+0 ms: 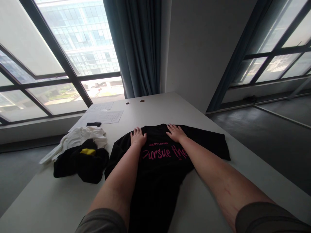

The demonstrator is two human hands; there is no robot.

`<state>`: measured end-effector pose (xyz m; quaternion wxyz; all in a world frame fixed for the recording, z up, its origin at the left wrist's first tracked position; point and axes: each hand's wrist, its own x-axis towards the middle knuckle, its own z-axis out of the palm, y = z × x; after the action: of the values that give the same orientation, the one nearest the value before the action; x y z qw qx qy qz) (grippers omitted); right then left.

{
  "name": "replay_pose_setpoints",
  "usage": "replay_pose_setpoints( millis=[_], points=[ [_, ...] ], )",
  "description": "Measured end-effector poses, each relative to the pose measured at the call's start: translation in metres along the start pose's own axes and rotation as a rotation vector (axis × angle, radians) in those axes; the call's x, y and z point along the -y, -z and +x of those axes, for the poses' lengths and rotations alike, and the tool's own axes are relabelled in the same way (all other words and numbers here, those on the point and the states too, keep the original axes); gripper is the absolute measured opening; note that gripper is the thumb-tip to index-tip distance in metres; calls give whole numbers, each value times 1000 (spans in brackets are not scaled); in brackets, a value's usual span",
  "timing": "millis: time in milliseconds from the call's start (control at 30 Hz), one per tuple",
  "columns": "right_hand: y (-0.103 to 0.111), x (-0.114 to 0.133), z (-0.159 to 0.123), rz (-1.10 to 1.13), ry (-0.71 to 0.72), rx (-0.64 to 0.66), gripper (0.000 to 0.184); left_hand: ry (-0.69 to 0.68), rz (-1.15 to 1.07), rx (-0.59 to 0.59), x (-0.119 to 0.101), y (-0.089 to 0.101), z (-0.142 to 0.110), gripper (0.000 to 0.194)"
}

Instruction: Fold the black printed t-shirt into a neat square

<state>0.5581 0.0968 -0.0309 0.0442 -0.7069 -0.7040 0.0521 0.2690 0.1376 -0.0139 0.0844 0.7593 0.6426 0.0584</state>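
A black T-shirt (155, 181) with pink lettering lies spread on the white table, its collar side away from me. My left hand (138, 137) rests flat on its upper left part, fingers stretched out. Flat on the cloth near the collar, to the right of the lettering, is my right hand (176, 132) with its fingers apart. One sleeve reaches out to the right, and the left sleeve is partly behind my left forearm. My right forearm covers the end of the printed words.
Left of the shirt lies a heap of clothes: a white garment (75, 139) and a black garment (89, 168) with a yellow patch. Behind it are a small black item (93, 124) and paper sheets (109, 116). The white table (160, 108) ends near a pillar and curtain (141, 48).
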Motion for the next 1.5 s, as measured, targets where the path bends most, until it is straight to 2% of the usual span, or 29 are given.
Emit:
replay_pose_setpoints(
  millis=[133, 200, 333, 433, 533, 633, 667, 733, 833, 1033, 1267, 1500],
  points=[
    [0, -1, 4, 34, -13, 43, 70, 4, 19, 29, 2, -2, 5, 78],
    [1, 0, 2, 62, -2, -12, 67, -9, 22, 28, 4, -3, 5, 78],
    [3, 2, -11, 123, 1, -200, 55, -28, 19, 16, 4, -1, 3, 76],
    [6, -4, -28, 123, -9, -225, 50, -19, 17, 25, 2, 1, 3, 76],
    [5, -30, -58, 112, -23, -216, 52, -11, 25, 32, 1, 2, 3, 77],
    [-1, -76, -97, 79, -57, -285, 56, -9, 25, 20, 2, 0, 4, 76],
    [-2, -93, -110, 77, -107, -299, 59, -12, 23, 14, 2, -1, 4, 76],
    [-5, -121, -134, 109, -275, -244, 62, -17, 24, 1, 3, -2, 5, 75],
    [-5, -144, -154, 104, -356, -119, 63, -16, 23, -5, 4, -3, 6, 76],
    [1, -146, -148, -36, -468, -41, 67, -27, 22, 5, 5, 1, 3, 76],
    [-2, -157, -132, -21, -567, -44, 74, -21, 8, -3, 3, 4, -1, 72],
    [-6, -172, -114, 36, -511, -117, 77, 6, 6, -215, -1, 10, -18, 56]
  ],
)
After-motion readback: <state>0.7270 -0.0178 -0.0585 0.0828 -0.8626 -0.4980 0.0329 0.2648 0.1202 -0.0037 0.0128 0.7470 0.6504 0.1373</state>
